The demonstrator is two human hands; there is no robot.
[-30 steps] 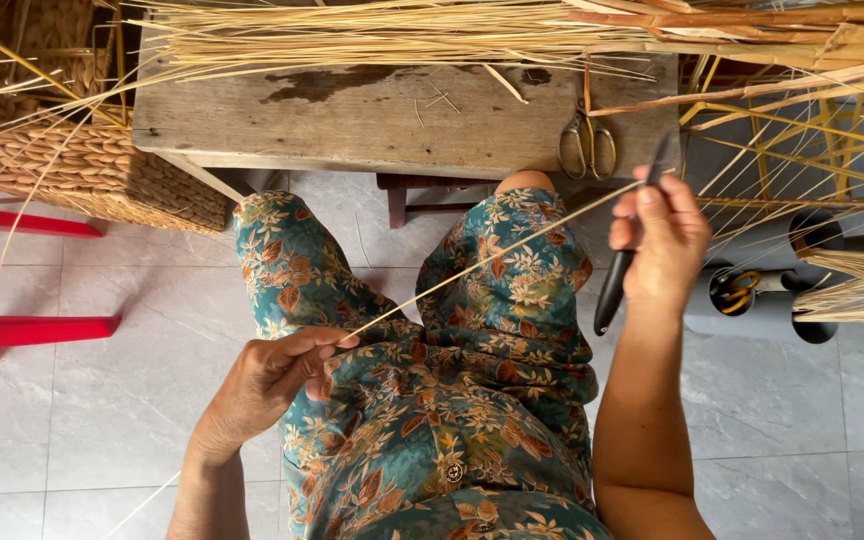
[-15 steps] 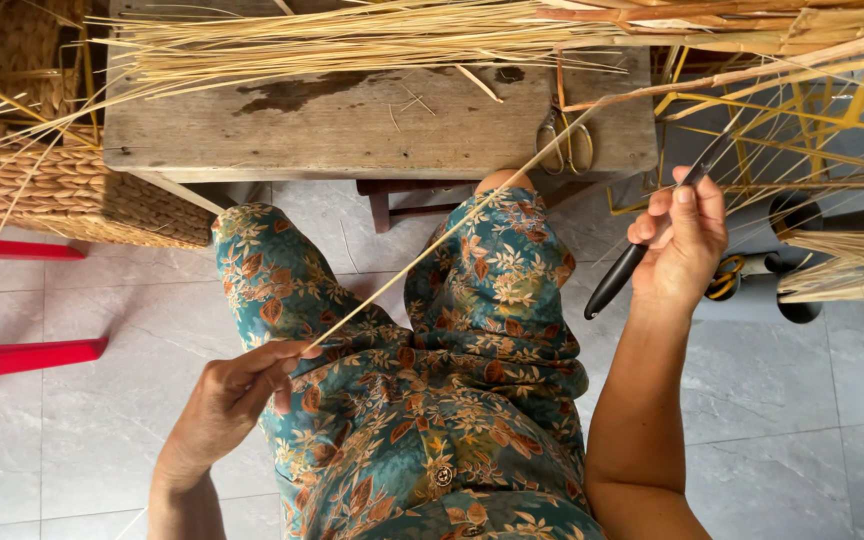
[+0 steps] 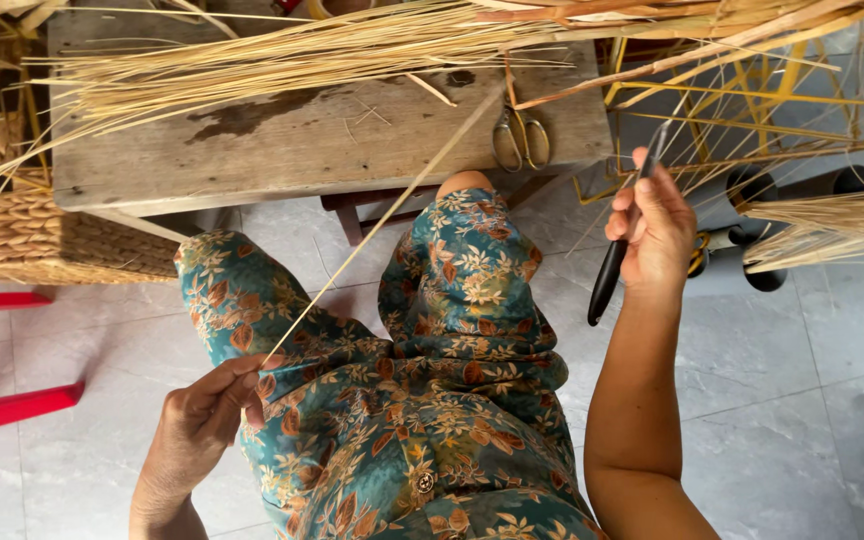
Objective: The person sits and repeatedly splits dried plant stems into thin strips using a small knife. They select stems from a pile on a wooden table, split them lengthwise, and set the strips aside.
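- Left hand (image 3: 202,415) pinches the near end of a long reed strip (image 3: 382,215), which runs far-right over the worktop (image 3: 282,150).
- Right hand (image 3: 652,225) is clamped on a black-handled knife (image 3: 617,250) (blade tip hard to see).
- Judgement: keep the strip taut, blade shallow.

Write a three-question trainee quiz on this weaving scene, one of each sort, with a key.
1. True or false: the scissors lie on the wooden table.
2. The right hand holds: A) a black-handled tool, B) a red cup, C) a brush.
3. Fill in: the left hand pinches a long pale ____.

Key: 1 true; 2 A; 3 strip.
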